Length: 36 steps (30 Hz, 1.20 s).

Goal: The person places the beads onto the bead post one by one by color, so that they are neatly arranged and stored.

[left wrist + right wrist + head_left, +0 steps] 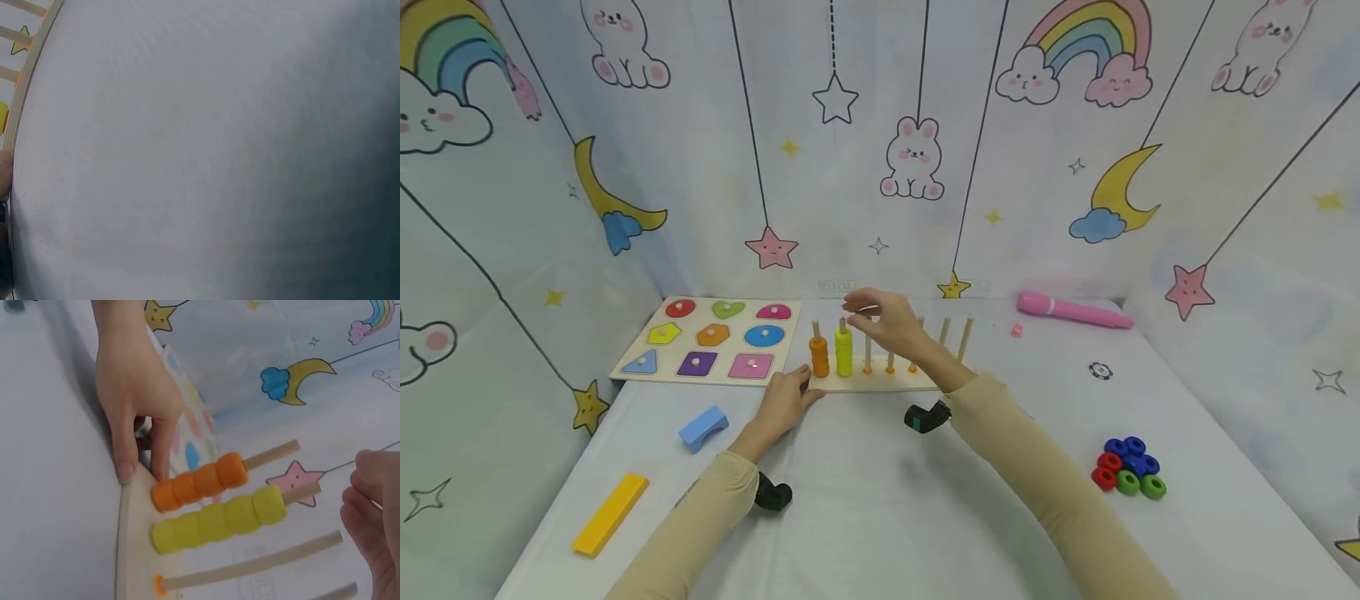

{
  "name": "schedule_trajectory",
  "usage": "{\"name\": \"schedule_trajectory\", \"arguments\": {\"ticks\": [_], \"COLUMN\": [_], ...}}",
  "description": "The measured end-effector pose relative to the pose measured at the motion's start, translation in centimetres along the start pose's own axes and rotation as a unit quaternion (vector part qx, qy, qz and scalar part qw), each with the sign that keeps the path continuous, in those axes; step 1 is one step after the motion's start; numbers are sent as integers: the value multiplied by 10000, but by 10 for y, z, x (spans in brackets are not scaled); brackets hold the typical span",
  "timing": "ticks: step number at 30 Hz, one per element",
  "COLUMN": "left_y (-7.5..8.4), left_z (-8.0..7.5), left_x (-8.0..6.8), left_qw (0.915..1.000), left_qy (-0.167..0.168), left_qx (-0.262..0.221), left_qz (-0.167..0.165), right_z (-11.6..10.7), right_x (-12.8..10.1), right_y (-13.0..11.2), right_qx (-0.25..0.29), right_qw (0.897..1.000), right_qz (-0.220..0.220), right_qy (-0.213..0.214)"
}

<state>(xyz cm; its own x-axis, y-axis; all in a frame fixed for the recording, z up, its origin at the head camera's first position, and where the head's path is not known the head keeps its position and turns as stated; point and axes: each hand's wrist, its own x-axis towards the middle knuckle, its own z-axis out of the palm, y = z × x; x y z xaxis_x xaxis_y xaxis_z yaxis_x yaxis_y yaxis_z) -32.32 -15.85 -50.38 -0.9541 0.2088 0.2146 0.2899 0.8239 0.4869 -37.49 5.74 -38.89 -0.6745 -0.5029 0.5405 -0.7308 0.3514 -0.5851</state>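
Hands [782,400] [889,323] at pegboard [855,384]; bkdrp ltrs [839,287] illegible.

Four orange rings [199,482], five yellow rings [214,522], nine puzzle shapes [712,337]

Shape puzzle board [737,337], blue arched block [703,427] near yellow bar [611,515], pink pen-shaped toy [1075,311]
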Motion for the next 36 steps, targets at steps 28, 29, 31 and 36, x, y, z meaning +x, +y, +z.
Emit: {"name": "schedule_trajectory", "arguments": {"ticks": [28, 29, 31, 36], "left_y": [-4, -4, -3, 0], "left_z": [-4, -3, -2, 0], "left_x": [-2, -2, -1, 1], "left_qw": [10000, 10000, 10000, 9999], "left_qy": [88, 65, 14, -88], "left_qx": [39, 39, 39, 28], "left_qz": [3, -3, -43, -132], "right_z": [-198, -202, -209, -215], "right_x": [-310, -320, -338, -365], "right_y": [63, 66, 69, 69], "right_qx": [-1016, -1198, -1550, -1837], "right_qw": [9585, 9534, 9422, 9312], "right_qz": [2440, 2524, 2692, 2859], "right_qy": [1071, 1137, 1259, 1318]}}
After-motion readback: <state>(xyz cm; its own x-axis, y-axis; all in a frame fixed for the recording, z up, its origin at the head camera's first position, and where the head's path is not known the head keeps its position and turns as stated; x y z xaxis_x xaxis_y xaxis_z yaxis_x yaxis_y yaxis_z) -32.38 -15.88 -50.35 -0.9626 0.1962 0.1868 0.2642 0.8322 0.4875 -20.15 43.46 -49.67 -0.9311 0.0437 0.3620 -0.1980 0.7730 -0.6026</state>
